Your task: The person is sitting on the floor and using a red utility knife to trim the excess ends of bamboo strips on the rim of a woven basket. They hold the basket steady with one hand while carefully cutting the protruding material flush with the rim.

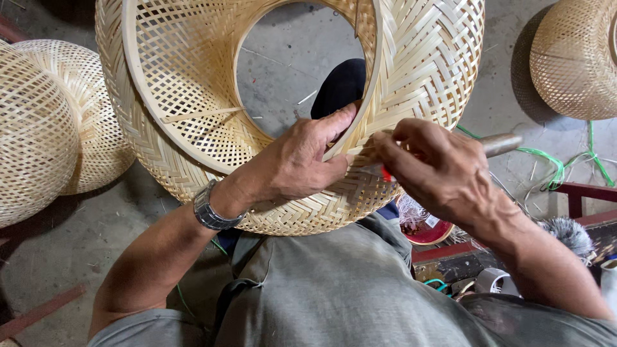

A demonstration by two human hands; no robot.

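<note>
**Trainee:** In the head view, why did you hold the woven bamboo shade (411,71) like that?

**Instructor:** You had it tipped on its side against your lap, open mouth facing you, so that the inner hoop (369,96) and the weave near the rim lay within reach of both hands. Your left hand (302,160) was closed on the shade: thumb pressed along the hoop, fingers wrapped over the woven band below it. That grip appeared to steady the work point. Your right hand (437,170) was curled narrow around a tool with a grey handle (501,144), the working end set at the weave just beside your left thumb.

**Trainee:** What could not be confirmed?

**Instructor:** You could not see the tool's tip; your right fingers covered it, and only a small red patch (387,173) showed there, kind unknown. The top of the shade was cut off by the frame edge. The dark shape (340,87) seen through the opening was probably your foot or knee, but that was a judgement. The finished shades to your left (45,122) and upper right (575,58) were partly out of frame. The red bowl (427,231) sat half hidden beneath your right wrist.
</note>
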